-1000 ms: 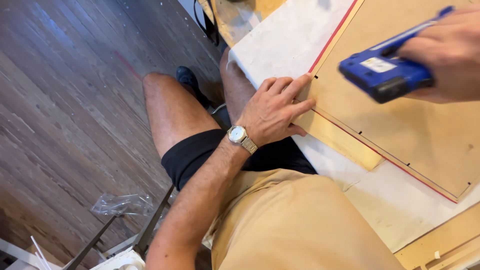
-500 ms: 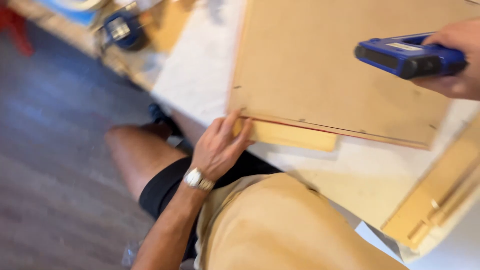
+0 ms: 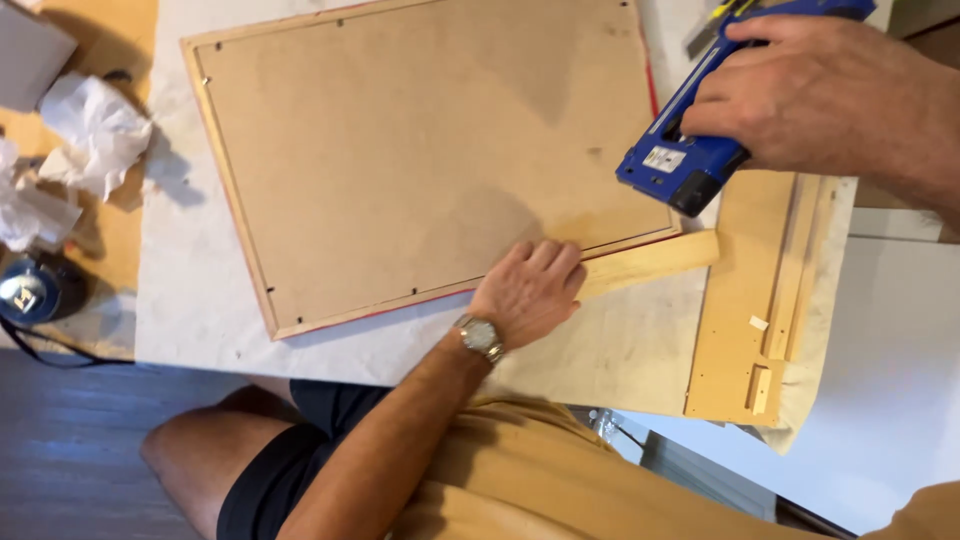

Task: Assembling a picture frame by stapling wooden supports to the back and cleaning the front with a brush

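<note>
A picture frame (image 3: 400, 160) lies face down on the white cloth (image 3: 190, 290), its brown backing board up, with small staples along the edges. My left hand (image 3: 530, 290), a watch on its wrist, presses flat on the frame's near edge and on a wooden strip (image 3: 650, 262) lying along it. My right hand (image 3: 820, 95) grips a blue staple gun (image 3: 690, 160) and holds it over the frame's right edge, nose pointing down.
A flat wooden jig with glued strips (image 3: 750, 310) lies right of the frame. Crumpled white paper (image 3: 95, 130) and a dark round tool with a cord (image 3: 35, 290) sit at the left on the wooden bench. My bare knee (image 3: 190, 450) shows below the table edge.
The view has swung up from my lap to the whole frame. My left hand has stayed on the near edge and strip. The stapler has come closer to the frame's right edge.
</note>
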